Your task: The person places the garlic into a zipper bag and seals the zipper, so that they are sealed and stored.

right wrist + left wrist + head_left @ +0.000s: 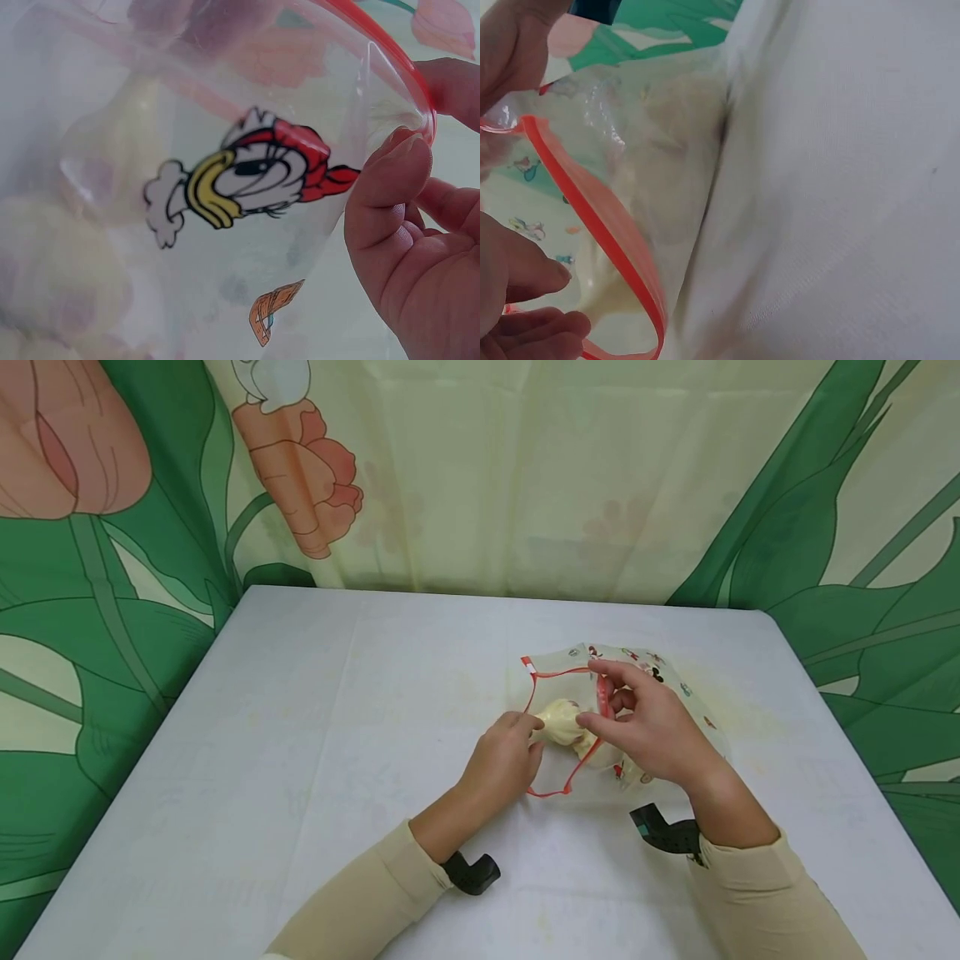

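A clear zip bag [693, 706] with cartoon prints and a red-edged mouth lies on the right half of the table, its mouth spread wide toward the left. The left hand [502, 756] pinches a pale garlic bulb [558, 721] by its stem at the bag's mouth. In the left wrist view the stem of that garlic bulb [609, 296] shows behind the red rim. The right hand [652, 718] grips the bag's edge between thumb and fingers. Through the plastic in the right wrist view, more garlic bulbs [64, 270] look blurred, with purplish patches.
A white cloth covers the table [300, 760]. Behind it hangs a curtain [525, 485] printed with tulips and leaves. Black wrist mounts [472, 872] sit on both forearms, close above the cloth.
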### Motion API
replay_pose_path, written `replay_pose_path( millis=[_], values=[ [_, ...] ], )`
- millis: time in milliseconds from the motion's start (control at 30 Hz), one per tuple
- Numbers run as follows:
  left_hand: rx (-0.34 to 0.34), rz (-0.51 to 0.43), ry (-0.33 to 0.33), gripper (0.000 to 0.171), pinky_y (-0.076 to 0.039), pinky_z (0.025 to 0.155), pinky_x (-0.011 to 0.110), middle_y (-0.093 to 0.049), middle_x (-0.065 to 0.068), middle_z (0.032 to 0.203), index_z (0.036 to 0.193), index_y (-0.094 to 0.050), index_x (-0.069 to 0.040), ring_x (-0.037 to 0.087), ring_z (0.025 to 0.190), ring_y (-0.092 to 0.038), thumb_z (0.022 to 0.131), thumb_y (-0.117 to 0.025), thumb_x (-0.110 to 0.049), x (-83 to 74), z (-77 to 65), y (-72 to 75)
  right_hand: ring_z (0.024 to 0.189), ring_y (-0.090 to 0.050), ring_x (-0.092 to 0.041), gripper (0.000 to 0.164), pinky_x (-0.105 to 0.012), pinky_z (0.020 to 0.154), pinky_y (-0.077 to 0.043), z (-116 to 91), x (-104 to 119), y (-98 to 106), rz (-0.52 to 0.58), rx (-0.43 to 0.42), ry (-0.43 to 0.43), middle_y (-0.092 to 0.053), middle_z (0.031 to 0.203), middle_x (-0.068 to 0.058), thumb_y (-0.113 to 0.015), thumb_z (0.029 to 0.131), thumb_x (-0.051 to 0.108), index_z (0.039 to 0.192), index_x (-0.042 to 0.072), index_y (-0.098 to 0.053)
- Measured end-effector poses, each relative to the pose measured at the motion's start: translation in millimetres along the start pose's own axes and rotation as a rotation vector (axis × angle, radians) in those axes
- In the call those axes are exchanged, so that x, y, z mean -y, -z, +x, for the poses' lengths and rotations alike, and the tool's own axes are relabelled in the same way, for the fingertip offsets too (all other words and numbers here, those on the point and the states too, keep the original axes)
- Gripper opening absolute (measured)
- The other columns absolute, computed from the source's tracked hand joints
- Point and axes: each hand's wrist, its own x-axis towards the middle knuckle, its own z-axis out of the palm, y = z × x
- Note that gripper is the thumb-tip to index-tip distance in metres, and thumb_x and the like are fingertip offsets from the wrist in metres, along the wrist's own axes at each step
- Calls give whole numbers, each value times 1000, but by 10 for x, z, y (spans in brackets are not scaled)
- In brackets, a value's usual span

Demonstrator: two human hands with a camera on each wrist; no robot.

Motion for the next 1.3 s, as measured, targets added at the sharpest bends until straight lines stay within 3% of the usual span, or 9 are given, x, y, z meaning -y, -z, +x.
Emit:
replay_pose_path(
  millis=[133,400,667,967,1300],
  values=[
    [21,-19,30,23,-55,85,34,-71,12,104,109,-70,1,24,98,-67,87,-75,-4,-2,-41,26,82,-56,-24,63,-22,62,-50,4,0,1,1,-2,8,-50,94,-10,-79,87,11,142,0,-49],
    [63,-100,133,30,-56,81,31,-71,13,109,116,-68,3,21,97,-69,88,-75,-4,23,-95,29,82,-58,-23,62,-22,62,-50,10,-6,2,8,-2,21,-51,93,-10,-79,87,11,141,0,-50],
    [84,-187,112,29,-56,83,30,-71,14,109,116,-68,3,22,99,-68,88,-74,-4,17,-78,23,83,-56,-23,63,-23,62,-50,10,12,0,6,8,0,-51,93,-10,-78,89,13,143,1,-49],
    [146,-195,105,28,-54,88,31,-71,12,110,116,-68,2,23,102,-68,89,-73,-5,-22,-56,-88,81,-56,-22,62,-23,59,-48,5,17,-7,16,13,1,-51,92,-10,-77,89,11,143,0,-49],
    [247,-244,97,35,-50,97,28,-69,8,121,124,-66,-2,18,115,-64,90,-73,-8,-22,95,-177,82,-56,-23,62,-23,60,-49,10,18,-12,10,11,3,-51,95,-11,-77,88,9,143,-2,-48]
  ],
)
